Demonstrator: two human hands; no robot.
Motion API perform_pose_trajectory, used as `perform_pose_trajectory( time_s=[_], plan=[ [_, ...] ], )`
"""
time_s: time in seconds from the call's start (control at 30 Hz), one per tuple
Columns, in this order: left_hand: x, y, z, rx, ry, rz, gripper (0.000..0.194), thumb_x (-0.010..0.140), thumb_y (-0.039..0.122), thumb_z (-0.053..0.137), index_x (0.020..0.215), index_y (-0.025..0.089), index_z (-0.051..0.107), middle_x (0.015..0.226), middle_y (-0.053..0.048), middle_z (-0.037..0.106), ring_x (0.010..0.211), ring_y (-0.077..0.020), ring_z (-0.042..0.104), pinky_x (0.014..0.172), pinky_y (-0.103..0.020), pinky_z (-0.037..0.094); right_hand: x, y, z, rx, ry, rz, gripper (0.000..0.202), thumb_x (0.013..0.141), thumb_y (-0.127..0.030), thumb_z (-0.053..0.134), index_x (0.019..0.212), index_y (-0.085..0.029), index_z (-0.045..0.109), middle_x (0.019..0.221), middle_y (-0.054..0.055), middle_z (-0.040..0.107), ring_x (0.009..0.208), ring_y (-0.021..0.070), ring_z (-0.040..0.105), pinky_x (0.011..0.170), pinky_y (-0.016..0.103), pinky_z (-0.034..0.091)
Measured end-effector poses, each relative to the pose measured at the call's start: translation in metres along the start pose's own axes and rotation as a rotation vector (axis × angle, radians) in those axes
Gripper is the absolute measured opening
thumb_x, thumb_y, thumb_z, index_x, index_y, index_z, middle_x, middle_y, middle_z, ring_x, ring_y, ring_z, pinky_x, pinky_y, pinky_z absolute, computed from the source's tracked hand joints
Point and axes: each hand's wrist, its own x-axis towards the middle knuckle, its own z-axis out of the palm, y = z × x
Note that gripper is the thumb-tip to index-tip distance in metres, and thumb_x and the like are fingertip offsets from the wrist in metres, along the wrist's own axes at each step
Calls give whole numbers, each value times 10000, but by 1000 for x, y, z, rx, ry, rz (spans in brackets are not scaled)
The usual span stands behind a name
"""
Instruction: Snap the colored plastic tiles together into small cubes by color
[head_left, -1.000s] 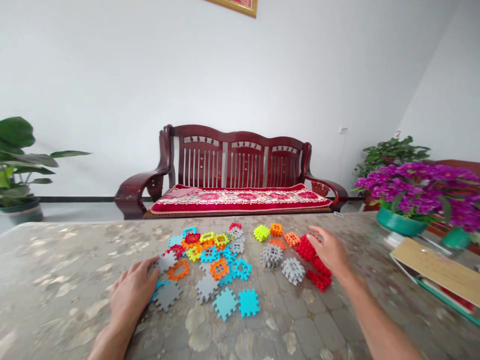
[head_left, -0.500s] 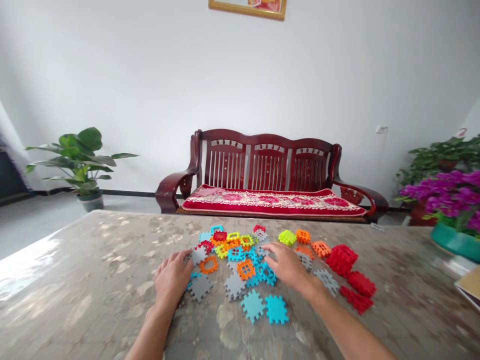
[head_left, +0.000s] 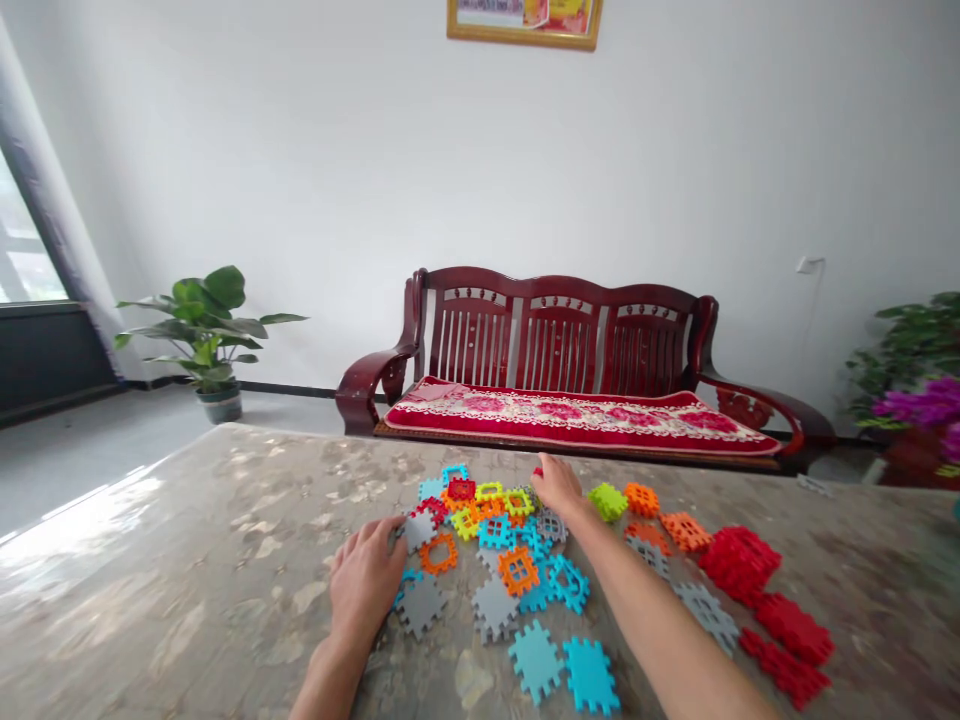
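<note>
Colourful notched plastic tiles lie in a loose heap on the patterned tablecloth (head_left: 247,560). My left hand (head_left: 369,572) rests at the heap's left side, its fingertips against a light grey tile (head_left: 419,532); whether it grips the tile is unclear. At the far edge of the heap, my right hand (head_left: 559,486) has its fingers closed on a red tile (head_left: 538,472), of which only a bit shows. Between the hands are a red framed tile (head_left: 460,489), an orange window tile (head_left: 518,571) and blue tiles. A teal tile (head_left: 536,661) and a blue tile (head_left: 591,675) lie nearest me.
Right of my right forearm lie a yellow-green stack (head_left: 607,502), orange tiles (head_left: 684,531), a grey lattice tile (head_left: 707,615) and red stacks (head_left: 741,565). Beyond the table stands a wooden bench (head_left: 559,340). Potted plants (head_left: 214,330) flank it.
My right hand has moved from the middle of the heap to its far edge and closed on a red tile. My left hand stays beside the grey tile. The view has turned left.
</note>
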Motion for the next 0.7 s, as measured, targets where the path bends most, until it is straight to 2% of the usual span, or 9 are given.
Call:
perform_pose_trajectory(
  time_s=[0.17, 0.33, 0.47, 0.57, 0.7],
  plan=[
    [1, -3, 3, -16, -15, 9, 397, 889, 296, 423, 1189, 299, 683, 1260, -36, 672, 1169, -256, 572, 998, -393, 383, 18, -2, 3, -42, -98, 84, 392, 831, -248, 579, 1213, -177, 627, 1189, 149, 687, 1114, 291, 636, 899, 383, 487],
    [1, -5, 5, -25, -3, 6, 391, 889, 287, 430, 1187, 303, 683, 1269, -32, 669, 1170, -251, 569, 1007, -393, 376, 25, -3, 4, -55, -145, 119, 379, 737, -215, 669, 1116, -198, 679, 1205, 149, 665, 1152, 313, 607, 862, 366, 489],
    [1, -4, 4, -32, 5, 11, 389, 894, 293, 428, 1184, 297, 686, 1278, -37, 666, 1183, -258, 557, 1023, -400, 367, 22, 4, 2, -10, -130, 132, 294, 677, -255, 737, 965, -197, 731, 1182, 153, 655, 1159, 329, 587, 852, 361, 487],
    [1, -3, 4, -26, -9, 6, 398, 892, 295, 425, 1197, 290, 681, 1277, -41, 665, 1189, -265, 555, 1027, -406, 368, 16, 12, 1, 69, -83, 121, 296, 624, -283, 785, 906, -205, 740, 1153, 130, 660, 1142, 299, 589, 861, 329, 479],
    [1, -2, 3, -29, -9, 6, 399, 893, 292, 421, 1198, 289, 678, 1284, -42, 659, 1188, -261, 558, 1028, -405, 370, 12, 20, 0, 229, -48, 92, 181, 622, -173, 732, 800, -207, 726, 984, 61, 719, 1003, 232, 649, 812, 283, 483]
  ],
)
